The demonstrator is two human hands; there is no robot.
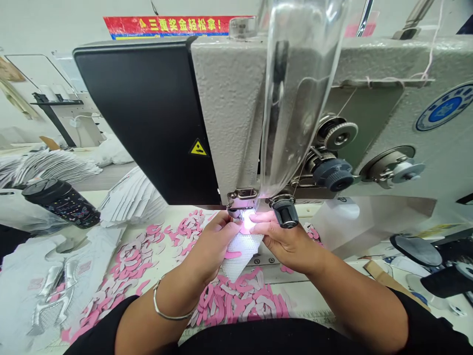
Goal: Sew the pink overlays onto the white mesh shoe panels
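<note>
A white mesh fabric piece (242, 251) with pink patches lies under the lit needle area of a grey industrial sewing machine (229, 98). From the left, my left hand (214, 241) grips its edge, the thumb pressed on top close to the presser foot (242, 209). My right hand (290, 244) holds the opposite edge, its fingertips bunched on the fabric near the needle. Bright light washes out the stitching spot, so the needle tip cannot be made out. Many loose pink and white curved cutouts (236, 301) lie below and left of my hands.
A clear plastic tube-like shield (295, 98) hangs before the machine head. Stacked white fabric pieces (133, 197), a dark patterned tumbler (61, 202) and a silver-trimmed white piece (55, 296) stand left. Black thread spools (447, 281) sit at right. A ruler tape (314, 314) edges the table.
</note>
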